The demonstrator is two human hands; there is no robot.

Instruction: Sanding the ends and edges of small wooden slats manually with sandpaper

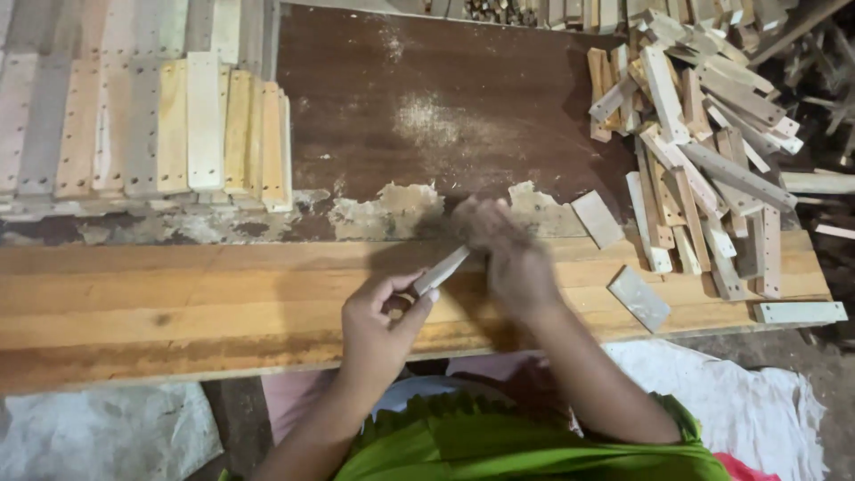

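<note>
Fingers of left hand (378, 325) pinch small wood piece (441, 269); right hand (508, 254) blurred.

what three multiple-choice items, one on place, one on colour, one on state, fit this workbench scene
1. Where is the loose pile of wooden strips?
A. at the bench's right end
B. on the floor at left
C. on the person's lap

2. What colour is the garment at the bottom edge?
A. blue
B. green
C. black

3. What does the left hand do?
A. lies flat and empty
B. grips a small wooden piece
C. holds a hammer

Answers: 1 A, the strips are heaped right of the dark board. 2 B, the cloth is bright green. 3 B, the fingers close on the piece, with the blurred right hand at its far end.
</note>
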